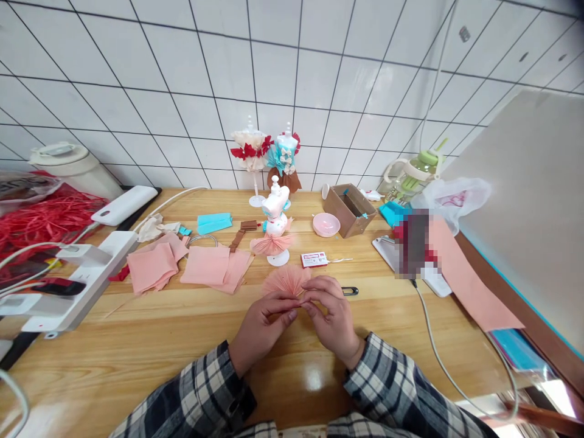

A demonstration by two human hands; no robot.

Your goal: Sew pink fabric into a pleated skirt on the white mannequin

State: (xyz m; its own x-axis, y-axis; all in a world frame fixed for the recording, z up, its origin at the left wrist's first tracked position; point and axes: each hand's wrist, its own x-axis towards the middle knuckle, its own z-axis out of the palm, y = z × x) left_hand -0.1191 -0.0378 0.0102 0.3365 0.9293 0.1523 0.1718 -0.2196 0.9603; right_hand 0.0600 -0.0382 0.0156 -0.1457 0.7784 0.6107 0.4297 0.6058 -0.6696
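Note:
A pleated pink paper fan (283,281) is spread just beyond my hands, its gathered point between my fingertips. My left hand (264,328) pinches that point from the left, thumb against forefinger. From the right, my right hand (331,316) pinches the same spot, its fingertips meeting those of my left hand. Behind the fan stands a small white dress form (275,207) with a pink pleated skirt (272,244). A red and white box (314,260) lies to the right of this form, and a black clip (350,291) is beside my right hand.
Pink sheets (205,264) and blue strips (214,222) lie left. Two dressed forms (250,149) stand behind. A pink bowl (326,225), cardboard box (353,213) and bottle (417,173) are back right. A power strip (86,286) lies far left; a cable (433,347) curves at right.

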